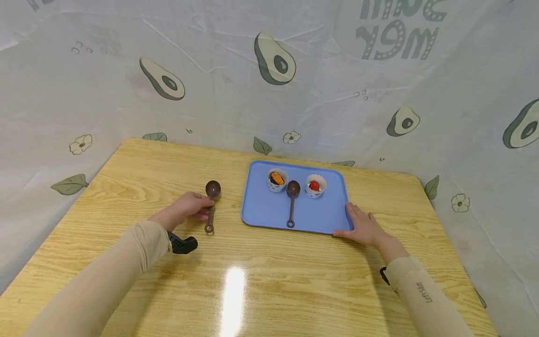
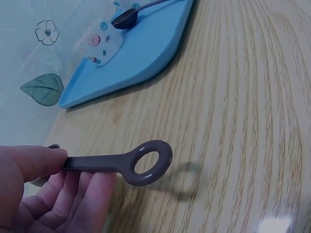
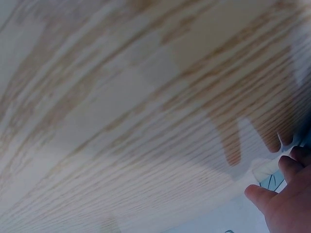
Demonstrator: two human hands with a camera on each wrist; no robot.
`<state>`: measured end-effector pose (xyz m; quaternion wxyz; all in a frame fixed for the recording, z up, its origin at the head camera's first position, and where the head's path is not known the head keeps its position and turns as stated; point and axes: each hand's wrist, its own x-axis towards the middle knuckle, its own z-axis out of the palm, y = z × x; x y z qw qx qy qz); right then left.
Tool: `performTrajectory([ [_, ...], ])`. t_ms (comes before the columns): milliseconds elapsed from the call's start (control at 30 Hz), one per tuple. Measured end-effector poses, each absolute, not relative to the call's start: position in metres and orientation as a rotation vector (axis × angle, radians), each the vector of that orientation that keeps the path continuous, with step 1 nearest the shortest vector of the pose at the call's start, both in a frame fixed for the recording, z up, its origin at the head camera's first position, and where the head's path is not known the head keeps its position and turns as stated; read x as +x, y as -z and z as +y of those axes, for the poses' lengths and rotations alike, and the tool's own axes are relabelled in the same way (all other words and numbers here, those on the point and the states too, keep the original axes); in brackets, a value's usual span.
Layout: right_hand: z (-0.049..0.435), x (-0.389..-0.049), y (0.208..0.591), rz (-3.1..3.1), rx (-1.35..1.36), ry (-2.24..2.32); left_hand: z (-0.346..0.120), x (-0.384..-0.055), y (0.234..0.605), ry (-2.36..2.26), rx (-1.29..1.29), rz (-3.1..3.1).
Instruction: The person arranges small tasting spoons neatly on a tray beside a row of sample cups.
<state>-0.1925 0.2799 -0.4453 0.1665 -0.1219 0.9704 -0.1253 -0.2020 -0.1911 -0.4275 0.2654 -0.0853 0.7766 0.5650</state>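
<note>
My left hand [image 1: 194,205] pinches the handle of a dark brown spoon [image 1: 213,189] between thumb and fingers, left of the blue tray [image 1: 261,213]. In the left wrist view the spoon's ring-ended handle [image 2: 114,163] is held above the table, its shadow beside it. Most of its bowl is hidden there behind the hand. My right hand [image 1: 365,228] rests at the tray's front right corner, fingers spread along the right edge and thumb at the front edge. A second brown spoon [image 1: 293,188] lies on the tray between two patterned paper cups.
The left cup [image 1: 276,187] holds an orange-topped, dark-sided piece; the right cup [image 1: 315,192] has a red piece in it. Wood-grain table [image 1: 286,290] surrounds the tray. Behind stands a pale cloth [image 1: 219,107] printed with avocados.
</note>
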Motion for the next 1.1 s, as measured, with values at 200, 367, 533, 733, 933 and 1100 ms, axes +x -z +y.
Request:
performTrajectory([
  [200, 0.280, -0.193, 0.446, 2.762, -0.342, 0.364, -0.187, -0.203, 0.427, -1.574, -0.234, 2.028],
  [367, 0.280, -0.193, 0.448, 2.766, -0.344, 0.361, -0.182, -0.204, 0.424, -1.620, -0.227, 1.967],
  [533, 0.281, -0.194, 0.448, 2.768, -0.342, 0.355, -0.177, -0.205, 0.422, -1.622, -0.219, 1.962],
  [733, 0.281, -0.193, 0.448, 2.771, -0.342, 0.348, -0.172, -0.206, 0.419, -1.608, -0.224, 1.960],
  [933, 0.281, -0.193, 0.448, 2.773, -0.348, 0.348, -0.168, -0.207, 0.415, -1.608, -0.206, 1.963],
  [1100, 0.281, -0.193, 0.448, 2.768, -0.345, 0.356, -0.164, -0.207, 0.409, -1.632, -0.167, 1.946],
])
